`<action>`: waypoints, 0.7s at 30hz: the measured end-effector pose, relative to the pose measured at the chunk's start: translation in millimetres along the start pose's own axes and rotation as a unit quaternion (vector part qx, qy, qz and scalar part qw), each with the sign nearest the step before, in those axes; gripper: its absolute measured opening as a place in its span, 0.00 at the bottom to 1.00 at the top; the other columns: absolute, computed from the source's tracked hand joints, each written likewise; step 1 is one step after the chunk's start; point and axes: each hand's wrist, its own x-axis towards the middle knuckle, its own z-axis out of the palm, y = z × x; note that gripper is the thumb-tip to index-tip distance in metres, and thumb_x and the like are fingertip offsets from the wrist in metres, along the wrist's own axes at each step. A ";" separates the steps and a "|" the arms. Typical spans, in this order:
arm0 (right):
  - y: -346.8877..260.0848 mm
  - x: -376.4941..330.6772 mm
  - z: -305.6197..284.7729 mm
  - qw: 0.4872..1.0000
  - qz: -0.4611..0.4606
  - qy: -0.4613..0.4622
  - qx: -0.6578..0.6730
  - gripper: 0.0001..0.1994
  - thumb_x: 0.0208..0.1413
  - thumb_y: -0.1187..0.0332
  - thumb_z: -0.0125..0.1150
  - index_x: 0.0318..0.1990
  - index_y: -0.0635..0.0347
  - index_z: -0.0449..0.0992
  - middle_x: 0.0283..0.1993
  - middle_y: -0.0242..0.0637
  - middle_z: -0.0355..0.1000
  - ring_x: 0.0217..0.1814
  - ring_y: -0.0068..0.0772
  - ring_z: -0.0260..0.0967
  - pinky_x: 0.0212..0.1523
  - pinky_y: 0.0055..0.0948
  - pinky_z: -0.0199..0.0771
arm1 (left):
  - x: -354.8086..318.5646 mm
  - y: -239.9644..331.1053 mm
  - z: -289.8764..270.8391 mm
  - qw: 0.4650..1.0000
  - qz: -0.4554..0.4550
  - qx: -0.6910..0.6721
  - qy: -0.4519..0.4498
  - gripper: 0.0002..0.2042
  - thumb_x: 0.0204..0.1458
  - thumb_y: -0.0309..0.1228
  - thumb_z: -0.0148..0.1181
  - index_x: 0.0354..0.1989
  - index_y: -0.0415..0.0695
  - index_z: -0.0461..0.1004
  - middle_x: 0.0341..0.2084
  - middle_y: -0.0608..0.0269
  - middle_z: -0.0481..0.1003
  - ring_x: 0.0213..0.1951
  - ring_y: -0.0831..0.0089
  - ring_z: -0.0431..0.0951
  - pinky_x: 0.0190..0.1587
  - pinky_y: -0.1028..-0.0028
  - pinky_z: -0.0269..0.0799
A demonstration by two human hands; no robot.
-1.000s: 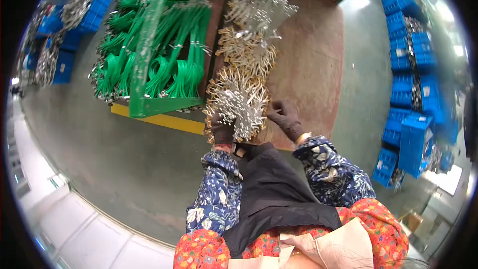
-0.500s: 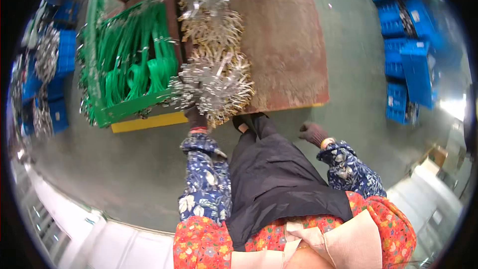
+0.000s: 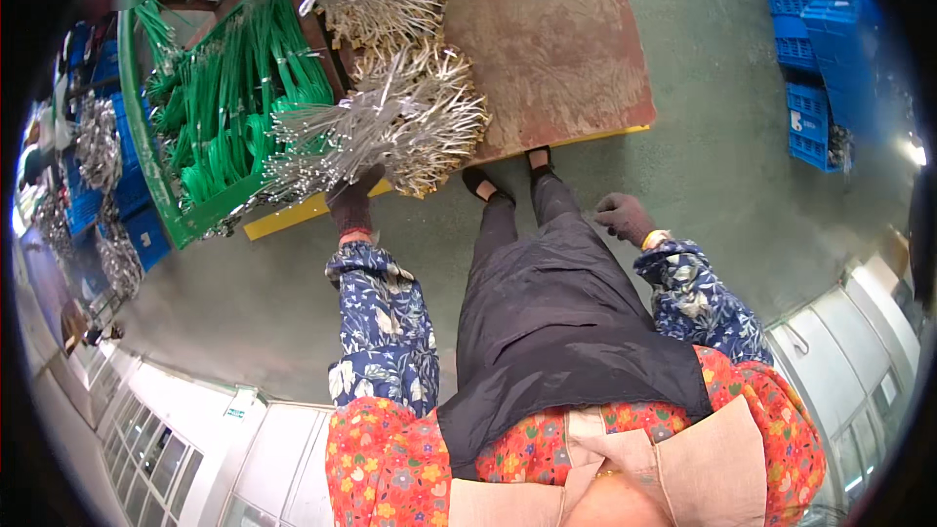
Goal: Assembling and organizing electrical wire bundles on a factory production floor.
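The left hand (image 3: 351, 203), in a dark glove, was closed around the near end of a bundle of silver metal rods (image 3: 361, 127), which fanned out away from the hand and up to its left. Just to the right of that hand, and touching the held bundle, lay a heap of similar pale wire pieces (image 3: 434, 117), with more of them piled farther ahead of it. The heap rested on a rusty brown board (image 3: 556, 49) with a yellow edge, which stretched ahead of both hands.

The right hand (image 3: 623, 218), also gloved, hung well apart from the left, beside the person's right leg. Its fingers were loosely curled and it held nothing. The green floor (image 3: 722, 156) lay under and ahead of it.

To the left of the left hand stood a green rack (image 3: 156, 195) filled with loops of green coated wire (image 3: 234, 107), the held bundle crossing over its near corner. Farther left of that were blue crates (image 3: 137, 205) with more shiny metal pieces. Well off to the right of the right hand stood stacked blue crates (image 3: 810, 117). The person's black shoes (image 3: 483, 185) stood between the hands, toes at the yellow edge of the board.
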 end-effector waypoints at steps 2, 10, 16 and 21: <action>-11.2 20.9 -6.9 0.995 0.041 0.010 0.085 0.16 0.47 0.60 0.63 0.37 0.65 0.76 0.23 0.36 0.72 0.21 0.26 0.67 0.23 0.28 0.69 | -9.7 14.7 -11.0 0.946 0.088 0.288 0.118 0.16 0.43 0.35 0.70 0.40 0.40 0.79 0.41 0.61 0.79 0.43 0.66 0.78 0.49 0.66 0.71; -224.1 103.9 63.2 0.919 -0.071 -0.188 0.338 0.25 0.54 0.44 0.58 0.46 0.58 0.70 0.32 0.36 0.71 0.26 0.26 0.67 0.22 0.28 0.66 | -35.3 70.8 45.8 0.877 0.160 0.444 0.090 0.27 0.46 0.56 0.62 0.48 0.51 0.76 0.47 0.63 0.76 0.52 0.56 0.71 0.63 0.57 0.56; -384.0 93.8 147.0 0.914 -0.226 -0.217 0.257 0.32 0.50 0.44 0.60 0.48 0.68 0.74 0.43 0.52 0.74 0.39 0.41 0.74 0.38 0.40 0.73 | -47.4 30.0 15.9 0.994 0.060 -0.027 0.092 0.26 0.52 0.45 0.61 0.58 0.51 0.69 0.55 0.60 0.71 0.54 0.60 0.72 0.59 0.65 0.62; -390.2 124.0 146.4 0.966 -0.226 -0.041 0.123 0.23 0.49 0.49 0.63 0.35 0.65 0.79 0.27 0.41 0.75 0.26 0.31 0.72 0.27 0.31 0.71 | -26.3 44.3 77.1 0.965 -0.104 0.133 0.202 0.33 0.43 0.46 0.70 0.56 0.40 0.70 0.55 0.58 0.71 0.56 0.62 0.68 0.64 0.63 0.55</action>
